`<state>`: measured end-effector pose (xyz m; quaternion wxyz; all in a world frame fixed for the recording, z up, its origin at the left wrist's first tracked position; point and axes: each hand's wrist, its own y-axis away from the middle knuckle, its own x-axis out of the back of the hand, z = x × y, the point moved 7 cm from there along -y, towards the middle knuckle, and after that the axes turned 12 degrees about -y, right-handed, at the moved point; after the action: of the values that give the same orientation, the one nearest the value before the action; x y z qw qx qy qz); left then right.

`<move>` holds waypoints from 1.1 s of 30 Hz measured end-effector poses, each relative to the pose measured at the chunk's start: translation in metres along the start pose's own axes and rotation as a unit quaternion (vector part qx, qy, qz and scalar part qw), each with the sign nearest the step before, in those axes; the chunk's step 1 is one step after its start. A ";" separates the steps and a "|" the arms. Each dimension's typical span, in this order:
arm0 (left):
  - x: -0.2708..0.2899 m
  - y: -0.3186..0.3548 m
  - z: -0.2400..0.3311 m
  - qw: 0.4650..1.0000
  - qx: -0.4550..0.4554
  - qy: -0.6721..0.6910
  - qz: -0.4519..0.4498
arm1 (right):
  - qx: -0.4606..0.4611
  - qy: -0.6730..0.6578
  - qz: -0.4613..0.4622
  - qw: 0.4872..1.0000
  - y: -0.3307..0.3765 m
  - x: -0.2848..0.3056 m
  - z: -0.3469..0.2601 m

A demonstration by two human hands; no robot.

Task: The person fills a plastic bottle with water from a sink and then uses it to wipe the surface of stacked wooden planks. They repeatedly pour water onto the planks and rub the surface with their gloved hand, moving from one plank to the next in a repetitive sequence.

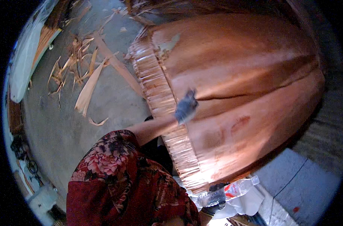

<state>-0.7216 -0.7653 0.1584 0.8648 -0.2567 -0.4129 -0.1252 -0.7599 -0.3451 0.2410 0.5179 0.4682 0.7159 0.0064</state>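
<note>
My left hand, in a grey-blue glove, is over a large reddish-brown sheet, close to its pleated band. Motion smears the fingers, and I cannot make out anything in them. A long crease runs across the sheet to the right from this hand. Down at the lower edge, my right hand in a dark glove appears to be around a clear plastic bottle with a red and white label. The bottle lies nearly level, its neck to the right; most of these fingers are hidden.
Dry tan strips and curled shavings are scattered over the grey floor on the left. White plastic bunches beneath the bottle. Pale slabs cover the ground at lower right. A long whitish panel stands at the far left.
</note>
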 end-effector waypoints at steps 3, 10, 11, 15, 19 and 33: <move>0.036 -0.029 -0.076 0.983 0.171 -0.064 0.020 | -0.021 0.068 -0.059 0.996 0.044 -0.039 -0.029; 0.081 -0.130 -0.156 0.942 0.314 -0.102 0.052 | -0.016 0.026 -0.061 0.998 0.028 -0.172 -0.002; 0.086 -0.142 -0.163 0.940 0.322 -0.095 0.066 | -0.022 0.032 -0.060 0.997 0.025 -0.175 -0.001; 0.063 -0.172 -0.214 0.941 0.310 -0.126 -0.053 | -0.056 0.036 -0.046 0.997 0.006 -0.184 0.018; 0.045 -0.180 -0.206 0.923 0.261 -0.143 -0.245 | -0.084 0.035 -0.026 0.995 -0.027 -0.194 0.039; 0.029 -0.171 -0.230 0.748 0.422 0.512 0.000 | -0.109 0.057 0.010 0.992 -0.058 -0.182 0.055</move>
<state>-0.6269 -1.0349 0.1182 0.9667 0.2373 0.0816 -0.0509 -0.7523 -0.5273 0.3206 0.5242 0.4149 0.7345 0.1166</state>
